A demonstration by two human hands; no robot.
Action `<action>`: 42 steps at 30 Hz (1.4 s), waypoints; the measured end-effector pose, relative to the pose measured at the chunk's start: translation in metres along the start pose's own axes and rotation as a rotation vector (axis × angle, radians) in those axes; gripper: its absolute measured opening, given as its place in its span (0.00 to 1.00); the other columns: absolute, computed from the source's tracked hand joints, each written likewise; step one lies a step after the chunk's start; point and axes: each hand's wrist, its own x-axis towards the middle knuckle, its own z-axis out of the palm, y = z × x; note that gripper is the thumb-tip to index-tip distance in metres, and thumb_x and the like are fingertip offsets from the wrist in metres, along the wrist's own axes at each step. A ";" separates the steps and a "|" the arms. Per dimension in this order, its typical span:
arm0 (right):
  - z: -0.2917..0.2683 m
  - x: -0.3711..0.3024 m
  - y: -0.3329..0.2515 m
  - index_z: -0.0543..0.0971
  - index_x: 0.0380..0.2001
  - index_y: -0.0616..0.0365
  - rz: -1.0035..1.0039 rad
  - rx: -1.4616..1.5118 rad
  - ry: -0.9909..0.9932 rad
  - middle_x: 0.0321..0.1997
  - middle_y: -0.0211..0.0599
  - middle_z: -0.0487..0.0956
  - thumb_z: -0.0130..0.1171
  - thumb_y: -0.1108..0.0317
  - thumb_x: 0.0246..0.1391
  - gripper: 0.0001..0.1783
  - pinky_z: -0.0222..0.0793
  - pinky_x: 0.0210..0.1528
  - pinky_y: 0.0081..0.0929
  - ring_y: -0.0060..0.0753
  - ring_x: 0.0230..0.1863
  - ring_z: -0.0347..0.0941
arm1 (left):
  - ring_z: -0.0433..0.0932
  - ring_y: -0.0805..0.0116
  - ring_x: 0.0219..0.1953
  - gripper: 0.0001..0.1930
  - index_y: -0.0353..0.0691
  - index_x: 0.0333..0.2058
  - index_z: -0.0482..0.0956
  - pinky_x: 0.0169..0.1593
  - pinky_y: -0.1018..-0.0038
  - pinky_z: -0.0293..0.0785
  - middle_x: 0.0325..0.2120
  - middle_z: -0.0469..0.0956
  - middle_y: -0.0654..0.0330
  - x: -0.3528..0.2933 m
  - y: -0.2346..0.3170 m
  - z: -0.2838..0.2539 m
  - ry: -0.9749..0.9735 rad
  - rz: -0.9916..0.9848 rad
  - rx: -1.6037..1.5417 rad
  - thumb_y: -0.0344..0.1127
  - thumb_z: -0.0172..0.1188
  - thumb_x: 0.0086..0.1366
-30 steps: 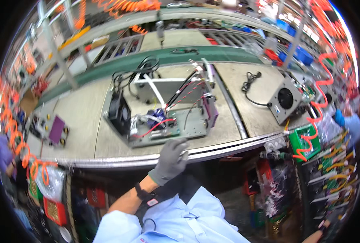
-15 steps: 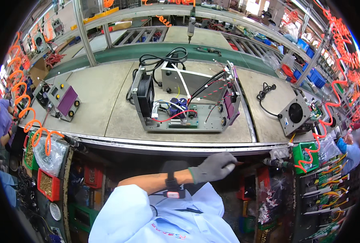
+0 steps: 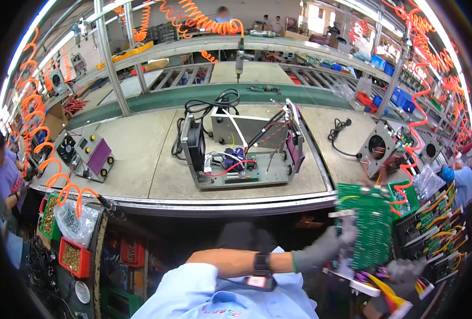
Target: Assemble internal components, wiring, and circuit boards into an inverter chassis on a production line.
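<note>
A large green circuit board (image 3: 371, 226) stands raised at the right, in front of the table edge. My left hand (image 3: 326, 249), in a grey glove, is closed on the board's left edge. By its lower right corner, my gloved right hand (image 3: 406, 272) is closed at the board and its leads, somewhat blurred by motion. Thick yellow and red cables (image 3: 382, 291) with white connectors hang below the board. On the table in the middle sits an opened metal chassis (image 3: 236, 181) with a black fan, blue capacitors and loose wires, touched by neither hand.
Another unit with a fan (image 3: 376, 149) stands on the table's right, and a purple-panelled unit (image 3: 95, 159) on its left. More boards with cables (image 3: 432, 234) fill a rack at right. Red screw bins (image 3: 74, 258) lie at left. A screwdriver (image 3: 239, 64) hangs above the conveyor. Other people work on both sides.
My left hand has moved right and taken hold of the circuit board. The board and my right hand have come into view at the right. The view has shifted.
</note>
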 end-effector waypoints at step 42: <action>0.138 0.039 0.178 0.74 0.57 0.71 0.841 0.501 0.134 0.56 0.51 0.82 0.53 0.76 0.57 0.23 0.84 0.61 0.46 0.50 0.57 0.82 | 0.69 0.52 0.67 0.80 0.34 0.71 0.60 0.76 0.51 0.57 0.61 0.72 0.47 -0.119 0.026 -0.197 0.244 0.638 -0.386 0.98 0.48 0.31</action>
